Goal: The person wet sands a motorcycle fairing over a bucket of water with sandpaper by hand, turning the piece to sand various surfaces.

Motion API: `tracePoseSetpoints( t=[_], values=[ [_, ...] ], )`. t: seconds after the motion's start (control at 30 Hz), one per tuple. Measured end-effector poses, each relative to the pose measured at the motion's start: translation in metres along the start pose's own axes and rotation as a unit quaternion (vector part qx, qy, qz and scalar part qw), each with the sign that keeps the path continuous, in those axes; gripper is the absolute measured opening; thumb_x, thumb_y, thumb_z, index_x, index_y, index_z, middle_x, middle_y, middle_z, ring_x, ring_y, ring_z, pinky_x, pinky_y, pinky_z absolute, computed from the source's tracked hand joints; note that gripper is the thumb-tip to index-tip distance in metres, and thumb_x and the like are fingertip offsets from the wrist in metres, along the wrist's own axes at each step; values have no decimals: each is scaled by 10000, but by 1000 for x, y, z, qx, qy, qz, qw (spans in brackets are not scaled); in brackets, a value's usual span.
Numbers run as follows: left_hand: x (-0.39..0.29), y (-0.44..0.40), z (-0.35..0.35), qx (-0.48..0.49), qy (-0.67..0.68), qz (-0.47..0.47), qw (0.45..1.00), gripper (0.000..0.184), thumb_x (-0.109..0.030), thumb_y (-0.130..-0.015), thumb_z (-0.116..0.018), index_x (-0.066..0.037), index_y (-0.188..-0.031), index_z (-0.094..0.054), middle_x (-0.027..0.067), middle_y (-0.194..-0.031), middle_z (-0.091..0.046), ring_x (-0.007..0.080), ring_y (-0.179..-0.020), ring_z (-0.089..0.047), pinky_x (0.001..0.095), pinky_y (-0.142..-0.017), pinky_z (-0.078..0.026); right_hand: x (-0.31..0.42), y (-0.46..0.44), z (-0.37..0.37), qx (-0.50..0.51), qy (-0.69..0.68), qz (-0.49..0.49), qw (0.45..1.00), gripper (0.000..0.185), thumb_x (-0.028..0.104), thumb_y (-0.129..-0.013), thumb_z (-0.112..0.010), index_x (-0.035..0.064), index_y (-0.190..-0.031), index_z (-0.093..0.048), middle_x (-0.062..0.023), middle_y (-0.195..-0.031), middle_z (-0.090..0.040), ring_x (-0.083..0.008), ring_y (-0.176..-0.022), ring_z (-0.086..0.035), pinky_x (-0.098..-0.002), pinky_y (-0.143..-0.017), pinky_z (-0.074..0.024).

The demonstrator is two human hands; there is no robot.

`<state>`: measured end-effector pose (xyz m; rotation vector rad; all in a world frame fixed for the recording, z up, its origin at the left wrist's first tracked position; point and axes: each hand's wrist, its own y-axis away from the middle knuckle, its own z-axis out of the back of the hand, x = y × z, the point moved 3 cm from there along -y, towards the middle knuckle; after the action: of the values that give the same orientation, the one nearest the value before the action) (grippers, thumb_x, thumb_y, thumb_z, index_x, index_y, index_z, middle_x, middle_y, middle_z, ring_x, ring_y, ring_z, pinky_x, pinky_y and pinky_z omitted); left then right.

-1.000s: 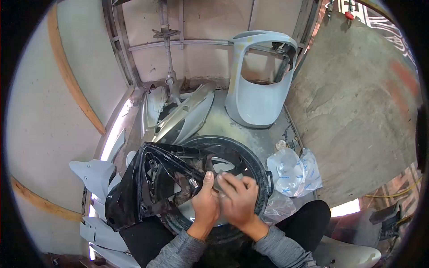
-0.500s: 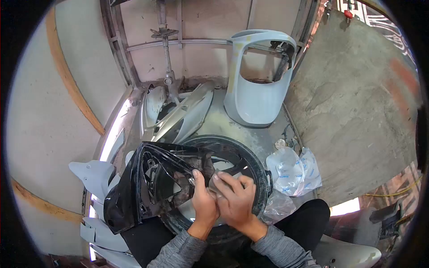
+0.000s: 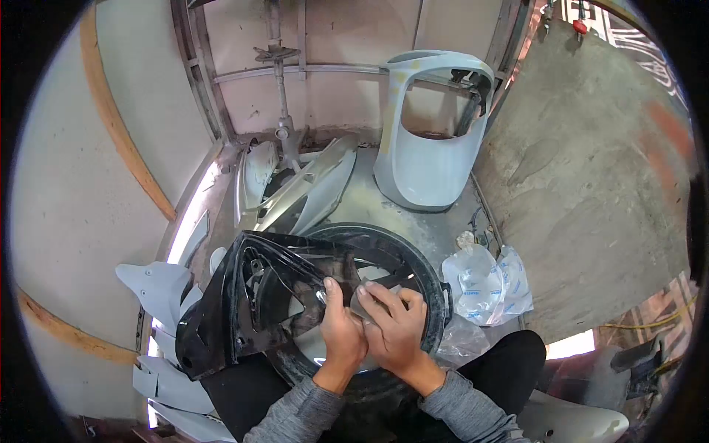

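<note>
A glossy black plastic fairing panel (image 3: 210,317) lies tilted across a round black tub (image 3: 405,249) between my knees. My left hand (image 3: 343,336) grips the panel's right end, thumb up along its edge. Close against it, my right hand (image 3: 399,325) has its fingers bent over a small grey piece of sandpaper (image 3: 360,303), pressed on the same end of the panel. The fingers partly cover the sandpaper, and the hands hide that end of the panel. Light-coloured liquid seems to show inside the tub.
A pale grey body panel (image 3: 432,173) stands at the back right. Silver panels (image 3: 314,184) lean at the back left beside a metal stand (image 3: 283,111). Clear plastic bags (image 3: 484,284) lie right of the tub. More grey panels (image 3: 159,288) are at the left wall.
The black panel has shifted very slightly, its left end a little higher and to the right. Both hands keep nearly the same place and grip; the whole view has moved slightly.
</note>
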<state>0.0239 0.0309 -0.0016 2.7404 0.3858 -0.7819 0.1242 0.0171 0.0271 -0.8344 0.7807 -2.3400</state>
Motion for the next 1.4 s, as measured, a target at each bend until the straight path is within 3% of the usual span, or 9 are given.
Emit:
tracePoseSetpoints(
  t=[0.2,0.23,0.4,0.53,0.63,0.93,1.03,1.33,1.4],
  values=[
    [4,-7,12,59,45,12,997,443,-389,-1095,-419,-24,-1321,-529,113,-1265,-635,246,-1138,-647,446,-946,-568,-13,-3,-2,-28,60,-38,997,374,128,-751,-639,98,-1109,-745,-30,-1181,-690,-271,-938,-533,-406,-859,-414],
    [6,-8,21,103,46,99,989,438,-379,-1096,-416,-21,-1323,-526,113,-1296,-621,247,-1152,-639,456,-948,-562,-8,-3,-2,-14,48,-22,998,370,123,-752,-636,98,-1105,-745,-32,-1179,-690,-273,-939,-533,-407,-857,-417],
    [-3,-5,-1,54,49,14,997,395,-342,-1096,-414,-23,-1274,-565,112,-1229,-655,253,-1107,-655,430,-947,-549,-37,-6,7,-47,77,-68,994,336,135,-752,-635,94,-1068,-741,-28,-1166,-686,-281,-929,-535,-401,-853,-417],
    [1,-6,8,161,112,52,979,359,-274,-1093,-405,-18,-1291,-561,124,-1269,-646,274,-1144,-649,475,-991,-535,-11,-4,0,-35,43,-14,998,334,126,-771,-619,85,-1078,-744,-34,-1177,-686,-280,-933,-520,-411,-853,-408],
    [-5,-3,2,46,36,-8,998,364,-273,-1093,-404,-7,-1287,-560,131,-1258,-649,260,-1114,-657,430,-978,-536,-50,-8,8,-78,98,-69,990,368,155,-758,-613,92,-1095,-748,-16,-1185,-687,-269,-937,-510,-406,-844,-404],
    [-6,2,-1,21,25,-17,999,369,-303,-1088,-416,-15,-1233,-596,124,-1180,-678,229,-1053,-673,367,-936,-542,-41,0,3,-75,107,-50,990,388,173,-746,-633,86,-1106,-749,-21,-1168,-707,-254,-927,-509,-395,-833,-405],
    [5,-5,20,28,-120,-13,992,359,-281,-1084,-422,-7,-1246,-588,132,-1226,-664,258,-1132,-656,434,-1008,-527,7,-3,2,-30,33,16,999,333,145,-790,-640,94,-1098,-757,-30,-1167,-709,-265,-909,-507,-388,-830,-411],
    [-3,-2,6,92,57,29,994,330,-251,-1082,-437,-1,-1229,-595,127,-1208,-671,257,-1105,-664,435,-975,-542,-30,-3,5,-25,63,16,998,374,82,-774,-611,81,-1121,-750,-31,-1181,-707,-264,-924,-504,-393,-844,-418],
    [-9,4,-8,4,48,-10,999,326,-260,-1082,-441,-10,-1207,-609,123,-1155,-688,244,-1075,-673,365,-903,-548,-61,-4,9,-67,113,-76,988,442,270,-770,-668,152,-1190,-735,50,-1234,-689,-238,-969,-522,-389,-817,-402]
  ],
)
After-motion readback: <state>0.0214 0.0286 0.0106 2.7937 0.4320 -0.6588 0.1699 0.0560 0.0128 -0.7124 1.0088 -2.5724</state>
